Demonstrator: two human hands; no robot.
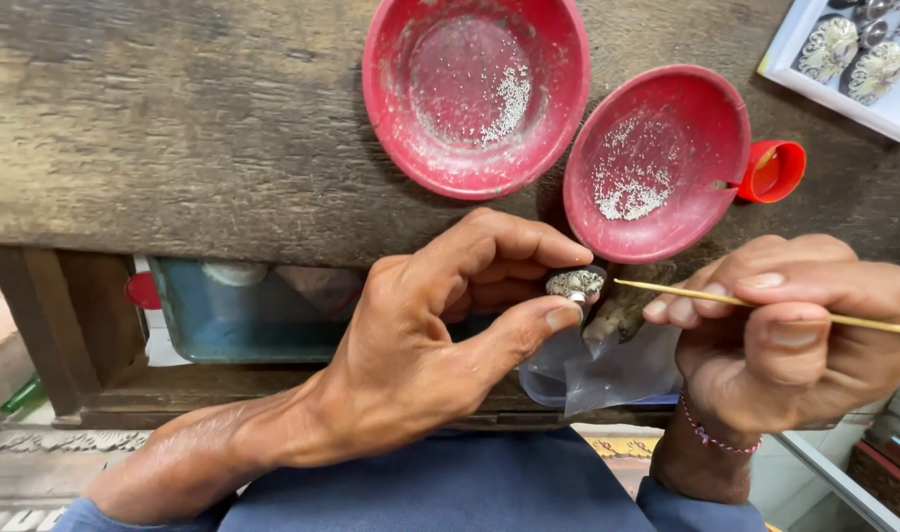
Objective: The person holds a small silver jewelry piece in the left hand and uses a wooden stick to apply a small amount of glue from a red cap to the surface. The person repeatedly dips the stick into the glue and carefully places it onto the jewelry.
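Observation:
My left hand [440,325] pinches a small oval ornament [574,284] covered with tiny pale beads, held between thumb and fingertips just below the bench edge. My right hand [795,335] grips a thin yellow stick [765,305], whose tip points left and ends close beside the ornament. Two red dishes sit on the worn wooden bench [174,128]: a larger one [475,94] at the top centre and a smaller one [657,163] to its right. Both hold scattered tiny pale beads.
A small red cap [773,170] lies by the smaller dish. A white tray [844,69] with ornate oval pieces sits at the top right. Below the bench are a blue tub [243,315] and a clear plastic bag [608,369]. My lap [450,493] is in blue cloth.

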